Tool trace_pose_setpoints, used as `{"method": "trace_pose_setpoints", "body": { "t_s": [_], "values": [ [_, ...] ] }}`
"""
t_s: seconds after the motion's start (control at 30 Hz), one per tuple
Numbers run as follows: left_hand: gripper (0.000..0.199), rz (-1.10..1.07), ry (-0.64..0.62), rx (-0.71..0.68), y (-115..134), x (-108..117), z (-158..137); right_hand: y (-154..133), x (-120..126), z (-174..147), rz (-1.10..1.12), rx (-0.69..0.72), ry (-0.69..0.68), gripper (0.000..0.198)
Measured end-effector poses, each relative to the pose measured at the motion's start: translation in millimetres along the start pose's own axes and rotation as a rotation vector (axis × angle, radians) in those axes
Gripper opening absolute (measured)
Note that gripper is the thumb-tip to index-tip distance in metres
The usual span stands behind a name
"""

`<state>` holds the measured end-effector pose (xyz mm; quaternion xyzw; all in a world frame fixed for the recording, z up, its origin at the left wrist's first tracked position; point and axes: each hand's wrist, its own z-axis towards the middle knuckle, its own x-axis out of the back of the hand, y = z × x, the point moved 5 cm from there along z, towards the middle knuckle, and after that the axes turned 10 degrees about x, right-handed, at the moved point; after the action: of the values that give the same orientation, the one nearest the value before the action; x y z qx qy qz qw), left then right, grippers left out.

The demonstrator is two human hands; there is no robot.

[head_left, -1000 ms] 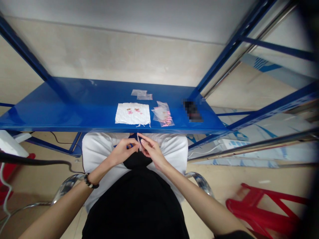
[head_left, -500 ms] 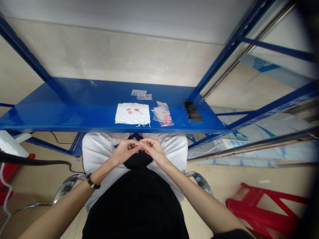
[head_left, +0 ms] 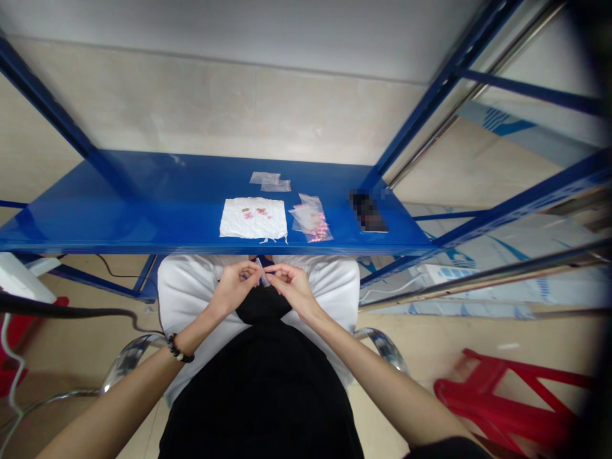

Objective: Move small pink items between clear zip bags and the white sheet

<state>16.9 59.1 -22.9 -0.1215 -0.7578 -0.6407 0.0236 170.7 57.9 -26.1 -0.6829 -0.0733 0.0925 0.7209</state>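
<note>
Over my lap, just in front of the table edge, both hands meet at a small clear plastic bag (head_left: 262, 273). My left hand (head_left: 238, 284) pinches its left side between thumb and fingers. On the other side, the thumb and forefinger of my right hand (head_left: 292, 288) close on the bag. It stands narrow and tilted between the fingertips; what is inside is too small to make out. Ahead on the table lies a white drawstring cloth pouch (head_left: 234, 220) with small pink and green pieces on it. Right of the pouch are clear bags with pink beads (head_left: 318, 228).
Flat clear bags (head_left: 276, 185) lie farther back on the blue table (head_left: 157, 204). A blurred dark object (head_left: 368, 211) rests toward the table's right end. Blue metal posts rise at both sides. A red stool (head_left: 497, 395) stands on the floor at right.
My hands have drawn slightly apart, the left one moving a little left. More of the clear bag now shows between the fingertips. Things on the table stay put.
</note>
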Motion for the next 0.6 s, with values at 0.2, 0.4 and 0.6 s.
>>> {"method": "trace_pose_setpoints", "body": {
  "t_s": [0.2, 0.4, 0.6],
  "values": [
    [0.020, -0.026, 0.027, 0.021, -3, 2, 2, -2, 1, 2, -0.019, 0.062, 0.025, 0.024],
    [0.020, -0.007, -0.031, -0.019, 1, -4, -2, -2, 0, 2, -0.005, 0.071, 0.012, 0.025],
    [0.024, -0.118, -0.158, 0.032, 3, -9, -3, 5, 3, 3, 0.041, -0.048, -0.054, 0.033]
  ]
}}
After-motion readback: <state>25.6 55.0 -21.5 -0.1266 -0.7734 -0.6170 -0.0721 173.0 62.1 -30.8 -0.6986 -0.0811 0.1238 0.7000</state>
